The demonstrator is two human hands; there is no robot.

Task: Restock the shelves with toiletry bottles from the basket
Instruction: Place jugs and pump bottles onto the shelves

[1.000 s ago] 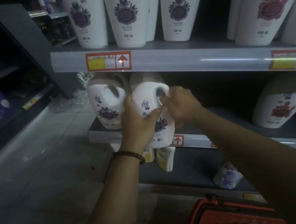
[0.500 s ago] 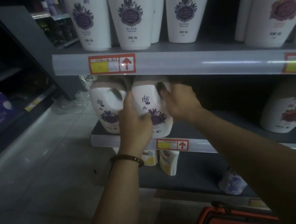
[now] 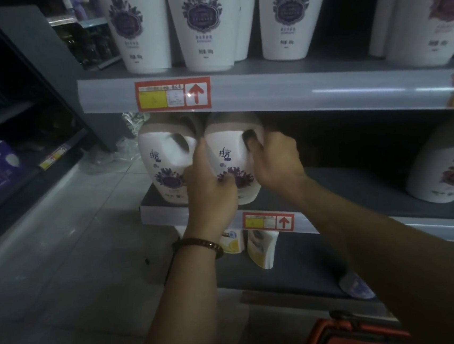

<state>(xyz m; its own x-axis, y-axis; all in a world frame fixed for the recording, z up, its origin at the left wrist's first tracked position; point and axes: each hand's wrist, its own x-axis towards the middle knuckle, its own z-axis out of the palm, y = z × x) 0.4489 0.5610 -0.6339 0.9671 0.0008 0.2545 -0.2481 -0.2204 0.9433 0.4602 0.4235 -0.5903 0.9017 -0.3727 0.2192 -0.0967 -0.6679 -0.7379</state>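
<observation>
Both my hands hold the white jug [image 3: 226,147] on the middle shelf [image 3: 360,186], left hand [image 3: 211,192] gripping its front, right hand [image 3: 274,161] hooked through its handle, twin jug [image 3: 164,161] at 9 o'clock, orange basket [image 3: 355,337] at 5 o'clock.

Upper shelf tag [image 3: 173,95]: red frame, yellow field, red up arrow on white; small print too blurred to read.
Lower shelf tag [image 3: 268,221]: same frame, yellow field and arrow; print unreadable.
Left jug [image 3: 158,157]: dark two-character logo, strokes unclear.
Right jug [image 3: 225,154]: same logo.
Tall bottles [image 3: 201,21]: purple crest, tiny print illegible.
</observation>
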